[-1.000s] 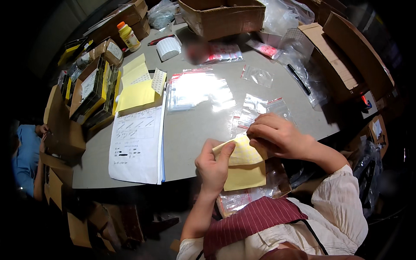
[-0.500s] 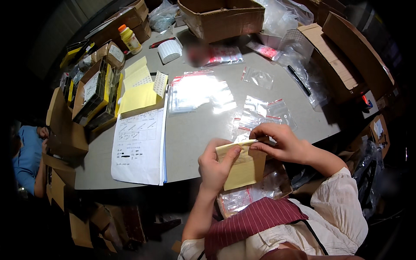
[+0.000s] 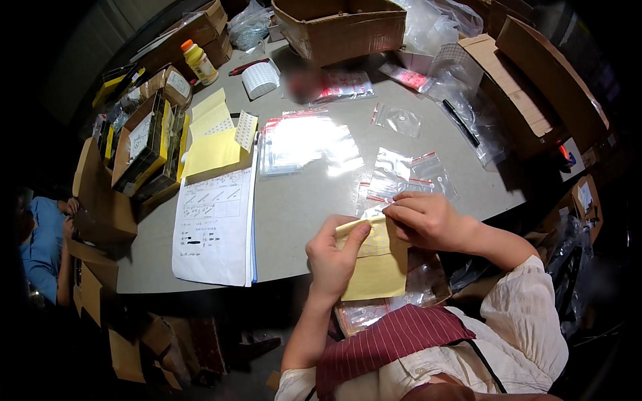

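My left hand (image 3: 334,257) grips the upper left of a yellow paper sheet (image 3: 374,277), thumb flat on its face. A paler folded strip runs along the sheet's top. My right hand (image 3: 428,220) is closed at the sheet's upper right edge, fingertips pinched together; whatever lies between them is hidden. Just beyond my hands, small clear zip bags (image 3: 394,167) with red seal lines overlap on the table, some with small ring-like pieces inside. Below the sheet, more clear bags (image 3: 368,313) fill a box at my lap.
Left of me lie a written paper pad (image 3: 212,234) and yellow sticker sheets (image 3: 214,150). A stack of glossy bags (image 3: 304,144) is mid-table. Beyond are a yellow bottle (image 3: 199,63), cardboard boxes (image 3: 341,33) and a black marker (image 3: 461,123). Another person in a blue sleeve (image 3: 43,234) sits far left.
My right hand has turned over the sheet's top edge, its fingers now curled closer to the paper. The sheet hangs flatter and slightly lower. My left hand keeps its grip.
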